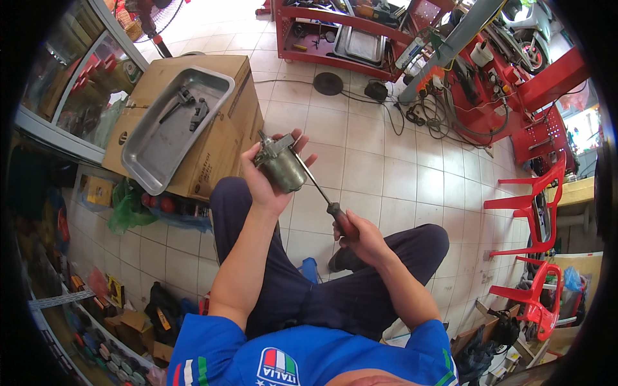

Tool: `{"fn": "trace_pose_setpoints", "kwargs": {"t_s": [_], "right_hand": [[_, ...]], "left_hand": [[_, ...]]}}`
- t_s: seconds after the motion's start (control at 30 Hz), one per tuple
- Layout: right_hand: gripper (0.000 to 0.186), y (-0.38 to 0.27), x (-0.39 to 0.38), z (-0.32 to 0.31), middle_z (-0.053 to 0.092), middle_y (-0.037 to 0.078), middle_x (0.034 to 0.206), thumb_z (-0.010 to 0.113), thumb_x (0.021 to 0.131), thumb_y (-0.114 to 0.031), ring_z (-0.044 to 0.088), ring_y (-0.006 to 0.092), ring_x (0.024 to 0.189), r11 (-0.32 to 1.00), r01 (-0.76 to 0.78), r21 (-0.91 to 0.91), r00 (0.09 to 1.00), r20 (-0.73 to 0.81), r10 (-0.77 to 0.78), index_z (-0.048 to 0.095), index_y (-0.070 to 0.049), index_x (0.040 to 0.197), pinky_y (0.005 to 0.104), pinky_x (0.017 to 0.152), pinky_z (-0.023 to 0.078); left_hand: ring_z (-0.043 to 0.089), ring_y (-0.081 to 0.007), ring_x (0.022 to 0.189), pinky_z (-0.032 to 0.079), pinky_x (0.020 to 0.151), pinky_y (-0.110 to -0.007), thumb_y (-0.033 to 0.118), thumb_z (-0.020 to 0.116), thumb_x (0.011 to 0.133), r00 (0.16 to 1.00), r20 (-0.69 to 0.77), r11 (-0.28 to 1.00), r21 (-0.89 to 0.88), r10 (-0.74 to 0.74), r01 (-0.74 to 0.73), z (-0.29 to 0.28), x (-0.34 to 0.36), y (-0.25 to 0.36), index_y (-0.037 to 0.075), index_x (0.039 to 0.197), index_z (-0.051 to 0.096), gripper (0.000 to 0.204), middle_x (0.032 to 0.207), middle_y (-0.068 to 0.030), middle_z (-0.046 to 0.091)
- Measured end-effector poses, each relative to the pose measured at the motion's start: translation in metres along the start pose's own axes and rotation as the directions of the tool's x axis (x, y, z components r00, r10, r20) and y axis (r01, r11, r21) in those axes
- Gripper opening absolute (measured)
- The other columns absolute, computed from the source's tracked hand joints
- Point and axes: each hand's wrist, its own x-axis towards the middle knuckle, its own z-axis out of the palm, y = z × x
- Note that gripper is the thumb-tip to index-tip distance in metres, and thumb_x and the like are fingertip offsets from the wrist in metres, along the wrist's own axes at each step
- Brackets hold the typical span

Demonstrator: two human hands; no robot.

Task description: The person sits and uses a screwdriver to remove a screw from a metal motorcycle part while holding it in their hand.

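My left hand [267,190] is wrapped round a metal starter motor [283,168], a grey cylinder with a short shaft at its upper end. My right hand [364,239] grips the dark red and black handle of a screwdriver [317,184]. Its long shank points up and to the left, and the tip meets the motor near its upper flange; whether it sits in a screw cannot be made out. Left of the motor, a metal tray [154,145] rests on a cardboard box [241,96]. Two dark metal parts [187,109] lie inside the tray.
A red tool cart [335,42] stands ahead on the tiled floor. Cables [438,119] trail beside a red lift [476,109] at the far right. Red plastic chairs [537,206] are on the right. Shelves with cans [106,350] line the lower left.
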Motion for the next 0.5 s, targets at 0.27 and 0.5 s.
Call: {"fn": "trace_pose_setpoints", "kwargs": {"t_s": [0.27,0.5], "right_hand": [[0.036,0.005,-0.003,-0.003,0.057,0.003,0.092,0.060,0.101,-0.033,0.054,0.0116,0.079,0.970,0.143,-0.197,0.988,-0.030,-0.152,0.054,-0.002,0.118,0.0272,0.065,0.041],[0.037,0.002,-0.001,0.003,0.057,0.004,0.094,0.066,0.099,-0.029,0.058,0.0129,0.081,0.990,0.051,-0.129,0.997,-0.050,-0.058,0.054,0.000,0.119,0.0273,0.068,0.044]], "left_hand": [[0.052,-0.0306,0.131,0.043,0.107,-0.059,0.045,0.042,0.094,1.000,0.002,1.000,-0.007,-0.002,0.002,0.000,0.001,-0.001,0.009,0.117,0.062,0.047,0.134,-0.0169,0.058],[0.053,-0.0307,0.130,0.043,0.106,-0.060,0.045,0.042,0.094,1.000,0.001,1.000,0.008,-0.017,0.017,-0.003,0.002,-0.003,0.010,0.117,0.062,0.046,0.135,-0.0169,0.058]]}}
